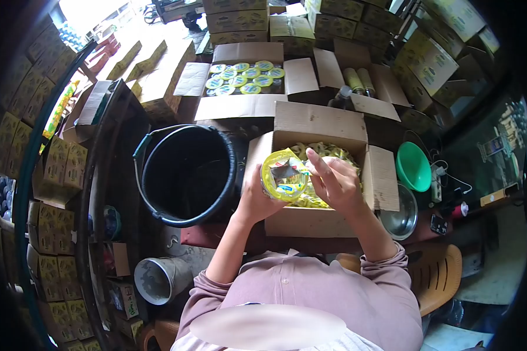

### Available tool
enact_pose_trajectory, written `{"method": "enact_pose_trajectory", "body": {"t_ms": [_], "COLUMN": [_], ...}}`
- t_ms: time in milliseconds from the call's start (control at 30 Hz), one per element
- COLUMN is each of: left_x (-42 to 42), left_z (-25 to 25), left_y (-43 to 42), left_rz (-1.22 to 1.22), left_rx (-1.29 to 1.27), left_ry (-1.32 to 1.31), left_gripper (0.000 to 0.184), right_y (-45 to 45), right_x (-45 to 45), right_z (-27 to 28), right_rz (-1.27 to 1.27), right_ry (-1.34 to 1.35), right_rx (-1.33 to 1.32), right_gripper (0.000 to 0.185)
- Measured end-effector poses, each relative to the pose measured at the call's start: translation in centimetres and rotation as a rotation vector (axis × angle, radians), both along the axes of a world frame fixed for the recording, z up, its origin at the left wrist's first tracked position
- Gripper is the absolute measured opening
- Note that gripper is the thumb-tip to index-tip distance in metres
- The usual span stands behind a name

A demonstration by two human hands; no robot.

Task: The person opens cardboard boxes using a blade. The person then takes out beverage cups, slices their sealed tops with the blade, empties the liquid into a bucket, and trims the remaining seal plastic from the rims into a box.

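Shirt (328, 286): yours, buttoned.
Left hand (255, 200): around yellow-rimmed container (275, 188); hold it steady.
Right hand (341, 182): pinches a packet (302, 169) over it.

glossy green plastic bowl (414, 167), matt cardboard (319, 121)

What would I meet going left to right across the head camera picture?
Stacked yellowish boxes → big black bucket → left hand gripping a yellow-rimmed container → right hand → green bowl.

Blown-out daylight from the top left, dim, apparently blurred sides, and fisheye-curved, blackened edges.
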State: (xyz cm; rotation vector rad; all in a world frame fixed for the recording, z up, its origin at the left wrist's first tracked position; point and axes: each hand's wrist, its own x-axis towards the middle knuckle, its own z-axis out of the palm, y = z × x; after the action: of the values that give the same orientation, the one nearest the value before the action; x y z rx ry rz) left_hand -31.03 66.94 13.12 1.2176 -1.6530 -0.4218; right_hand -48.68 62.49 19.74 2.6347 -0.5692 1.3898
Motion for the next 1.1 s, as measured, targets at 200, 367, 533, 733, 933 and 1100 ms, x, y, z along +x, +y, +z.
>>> {"method": "enact_pose_trajectory", "body": {"t_ms": [200,367,533,733,933,1100], "left_x": [-5.3,-8.0,-10.4,-11.6,-10.8,-10.2], "left_z": [0.1,-0.6,-0.4,-3.1,-1.7,-1.3], "left_y": [0.0,-0.4,-0.2,-1.7,-3.1,-3.7], "left_rz": [-0.125,-0.342,-0.601,-0.514,-0.411,-0.335], "left_rx": [0.000,0.136,0.196,0.246,0.084,0.157], "left_ry": [0.078,0.131,0.357,0.403,0.179,0.275], "left_gripper": [0.064,0.064,0.035,0.059,0.066,0.073], "right_y": [0.4,0.2,-0.5,-1.6,-0.9,-0.7], "right_x": [-5.2,-8.0,-10.7,-13.0,-14.4,-14.6], "right_z": [-0.9,-1.0,-1.4,-1.0,-1.0,-1.2], "right_rz": [-0.081,-0.062,-0.056,-0.172,-0.233,-0.204], "right_ry": [0.012,-0.009,-0.003,-0.020,-0.102,-0.029], "right_rx": [-0.013,-0.059,-0.028,0.139,0.277,0.169], "right_gripper": [0.055,0.055,0.055,0.038,0.022,0.027]}}
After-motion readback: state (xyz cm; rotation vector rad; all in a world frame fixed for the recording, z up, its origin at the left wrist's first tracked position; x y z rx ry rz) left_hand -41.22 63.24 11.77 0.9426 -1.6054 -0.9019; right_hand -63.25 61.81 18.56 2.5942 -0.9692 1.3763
